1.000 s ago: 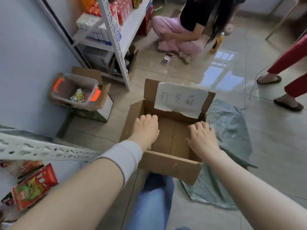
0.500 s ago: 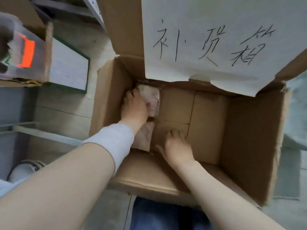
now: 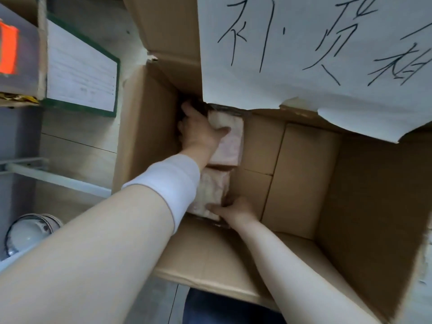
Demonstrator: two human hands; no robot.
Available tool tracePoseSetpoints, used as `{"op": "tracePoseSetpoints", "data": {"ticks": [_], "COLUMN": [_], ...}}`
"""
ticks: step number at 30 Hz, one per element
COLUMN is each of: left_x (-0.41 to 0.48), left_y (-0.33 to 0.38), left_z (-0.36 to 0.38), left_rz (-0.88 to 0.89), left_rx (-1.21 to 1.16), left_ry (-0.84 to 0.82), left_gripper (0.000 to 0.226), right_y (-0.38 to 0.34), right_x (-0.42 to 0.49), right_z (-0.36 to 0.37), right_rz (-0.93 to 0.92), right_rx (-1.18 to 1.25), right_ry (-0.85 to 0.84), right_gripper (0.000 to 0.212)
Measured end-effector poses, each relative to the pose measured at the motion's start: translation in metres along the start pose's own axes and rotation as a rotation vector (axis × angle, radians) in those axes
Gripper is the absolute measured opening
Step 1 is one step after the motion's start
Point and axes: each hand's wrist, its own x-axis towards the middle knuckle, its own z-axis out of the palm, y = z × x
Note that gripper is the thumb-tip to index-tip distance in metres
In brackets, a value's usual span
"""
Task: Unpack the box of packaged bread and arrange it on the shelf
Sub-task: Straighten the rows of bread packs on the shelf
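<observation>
Shop stockroom corner (tiled floor (image 3: 77,139)): cardboard carton (image 3: 350,206) with handwritten paper label (image 3: 304,66), second carton (image 3: 81,73), metal shelf rail (image 3: 58,180).

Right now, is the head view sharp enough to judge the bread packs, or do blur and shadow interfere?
Head view: soft blur on both bread packs, print unreadable; box corner beyond the left hand shadowed; wide-angle stretches the forearms.

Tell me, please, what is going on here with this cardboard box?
A person is unpacking bread, with both hands down inside the open cardboard box. The left hand grips the far bread package, thumb across its top. The right hand holds the near end of the near bread package. Both packages lie along the box's left wall, not yet lifted out. A handwritten paper sign hangs from the far flap.
</observation>
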Motion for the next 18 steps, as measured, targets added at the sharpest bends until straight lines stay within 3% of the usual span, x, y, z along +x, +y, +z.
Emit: {"op": "tracePoseSetpoints", "data": {"ticks": [4,8,13,18], "left_x": [-0.006,-0.029,-0.09,-0.19], "left_y": [-0.004,-0.011,-0.022,-0.043], "left_z": [-0.009,-0.022,-0.055,-0.115], "left_rz": [-0.02,-0.026,-0.084,-0.044], "left_rx": [-0.157,-0.307,-0.516,-0.695], "left_ry": [-0.12,-0.118,-0.059,0.067], "left_gripper": [0.064,0.057,0.049,0.033], "right_y": [0.026,0.043,0.061,0.067], "right_x": [-0.004,-0.029,-0.08,-0.159], "right_z": [-0.035,-0.064,-0.095,-0.103], "right_rz": [0.016,0.011,-0.014,-0.213], "right_rx": [0.211,0.378,0.363,0.243], "right_ry": [0.012,0.032,0.149,0.155], "right_gripper": [0.031,0.039,0.054,0.031]}}
